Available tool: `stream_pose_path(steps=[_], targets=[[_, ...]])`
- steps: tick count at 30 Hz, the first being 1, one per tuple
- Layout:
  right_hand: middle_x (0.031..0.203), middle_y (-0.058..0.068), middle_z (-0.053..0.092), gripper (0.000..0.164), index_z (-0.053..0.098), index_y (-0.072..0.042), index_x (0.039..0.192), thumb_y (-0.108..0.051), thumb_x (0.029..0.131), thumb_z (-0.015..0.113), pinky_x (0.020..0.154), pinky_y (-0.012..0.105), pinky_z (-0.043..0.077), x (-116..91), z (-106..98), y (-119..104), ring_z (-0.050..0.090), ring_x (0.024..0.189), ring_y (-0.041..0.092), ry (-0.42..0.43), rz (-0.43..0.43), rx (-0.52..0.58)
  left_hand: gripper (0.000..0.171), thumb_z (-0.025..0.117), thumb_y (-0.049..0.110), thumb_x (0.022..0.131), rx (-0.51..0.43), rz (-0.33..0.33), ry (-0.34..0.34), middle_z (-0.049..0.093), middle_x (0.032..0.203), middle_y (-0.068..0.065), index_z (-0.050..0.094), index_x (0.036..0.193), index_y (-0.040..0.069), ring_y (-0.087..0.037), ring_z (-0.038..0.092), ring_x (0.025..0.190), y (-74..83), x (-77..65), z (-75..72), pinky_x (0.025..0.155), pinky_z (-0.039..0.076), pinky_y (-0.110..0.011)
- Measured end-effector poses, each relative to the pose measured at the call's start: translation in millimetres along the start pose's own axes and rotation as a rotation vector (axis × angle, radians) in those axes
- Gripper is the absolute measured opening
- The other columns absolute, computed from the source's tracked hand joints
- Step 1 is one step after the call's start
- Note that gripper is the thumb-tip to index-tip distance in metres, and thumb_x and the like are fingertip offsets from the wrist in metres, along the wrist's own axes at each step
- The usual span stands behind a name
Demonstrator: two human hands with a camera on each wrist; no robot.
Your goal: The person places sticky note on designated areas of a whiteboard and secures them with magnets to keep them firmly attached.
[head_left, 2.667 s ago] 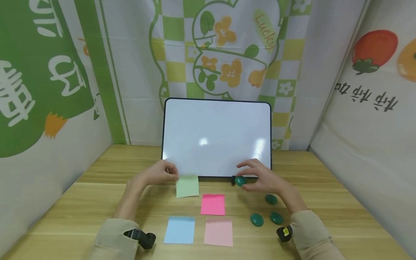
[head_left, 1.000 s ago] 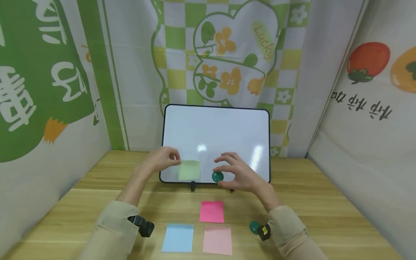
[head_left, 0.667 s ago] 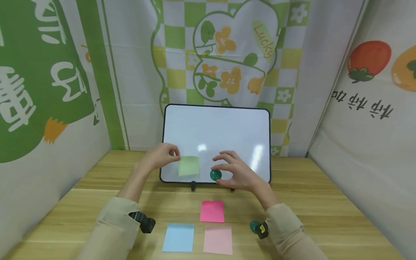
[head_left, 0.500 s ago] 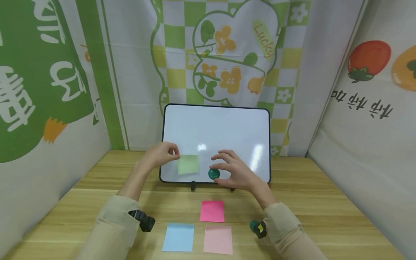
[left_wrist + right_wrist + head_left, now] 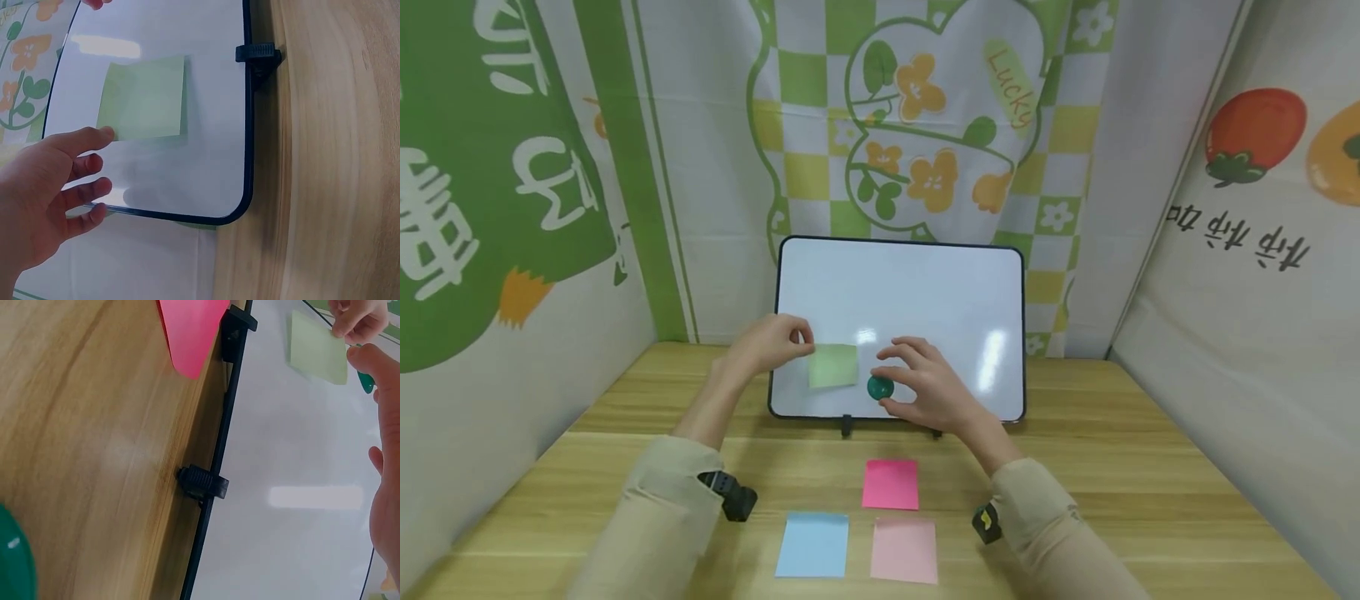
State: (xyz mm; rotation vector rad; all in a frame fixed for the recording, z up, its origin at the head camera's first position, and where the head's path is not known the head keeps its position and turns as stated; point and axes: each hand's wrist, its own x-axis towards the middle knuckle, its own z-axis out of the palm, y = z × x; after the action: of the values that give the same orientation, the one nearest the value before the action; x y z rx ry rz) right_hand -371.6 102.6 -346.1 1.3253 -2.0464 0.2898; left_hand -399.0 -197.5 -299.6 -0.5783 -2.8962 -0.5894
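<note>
My left hand (image 5: 772,342) pinches a pale green sticky note (image 5: 832,366) by its upper left corner, in front of the lower left part of a whiteboard (image 5: 940,292). The left wrist view shows the thumb on that corner and the other fingers loosely bent. Just right of the note, my right hand (image 5: 931,385) holds a round green magnet (image 5: 880,387) between thumb and index finger, its other fingers spread. In the right wrist view the magnet (image 5: 366,382) is partly hidden behind the thumb.
On the wooden table lie a hot pink note (image 5: 891,484), a blue note (image 5: 812,545) and a light pink note (image 5: 904,550). Black clips (image 5: 203,482) support the board's lower edge. Another green magnet (image 5: 14,556) shows at the right wrist view's edge. Printed curtains surround the table.
Both hands have risen from the board's lower edge with the note and the magnet. The right hand has moved left, bringing the magnet close to the note.
</note>
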Motion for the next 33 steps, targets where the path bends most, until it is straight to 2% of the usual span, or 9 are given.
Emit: stream_pose_path(steps=[11, 18, 26, 33], targets=[[0.125, 0.008, 0.063, 0.035, 0.073, -0.014, 0.114, -0.030, 0.083, 0.078, 0.103, 0.046, 0.047, 19.5, 11.0, -2.7, 0.053, 0.125, 0.031, 0.068, -0.028, -0.108, 0.015, 0.066, 0.028, 0.094, 0.025, -0.025, -0.006, 0.063, 0.081, -0.002, 0.070, 0.098, 0.014, -0.017, 0.054, 0.068, 1.8, 2.8, -2.7, 0.056, 0.043, -0.028], [0.130, 0.008, 0.060, 0.036, 0.071, -0.015, 0.117, -0.030, 0.085, 0.076, 0.103, 0.044, 0.045, 33.4, 17.5, -3.0, 0.052, 0.125, 0.027, 0.067, -0.005, -0.119, 0.015, 0.066, 0.027, 0.094, 0.046, -0.022, 0.019, 0.064, 0.082, -0.003, 0.071, 0.098, 0.014, -0.018, 0.054, 0.071, 2.7, 4.2, -6.8, 0.057, 0.043, -0.028], [0.131, 0.008, 0.059, 0.038, 0.070, -0.014, 0.118, -0.028, 0.084, 0.078, 0.100, 0.044, 0.046, 33.2, 24.2, -1.1, 0.051, 0.124, 0.026, 0.075, 0.022, -0.115, 0.014, 0.066, 0.028, 0.094, 0.087, -0.027, 0.035, 0.064, 0.083, -0.002, 0.071, 0.097, 0.015, -0.018, 0.055, 0.073, 1.3, 4.5, -9.1, 0.058, 0.042, -0.029], [0.129, 0.009, 0.060, 0.038, 0.071, -0.013, 0.116, -0.029, 0.083, 0.079, 0.098, 0.044, 0.047, 35.5, 29.7, -0.8, 0.052, 0.123, 0.027, 0.103, 0.023, -0.111, 0.014, 0.066, 0.027, 0.093, 0.075, -0.015, 0.059, 0.064, 0.082, -0.003, 0.072, 0.096, 0.013, -0.018, 0.054, 0.071, 2.1, 6.0, -12.9, 0.057, 0.042, -0.029]])
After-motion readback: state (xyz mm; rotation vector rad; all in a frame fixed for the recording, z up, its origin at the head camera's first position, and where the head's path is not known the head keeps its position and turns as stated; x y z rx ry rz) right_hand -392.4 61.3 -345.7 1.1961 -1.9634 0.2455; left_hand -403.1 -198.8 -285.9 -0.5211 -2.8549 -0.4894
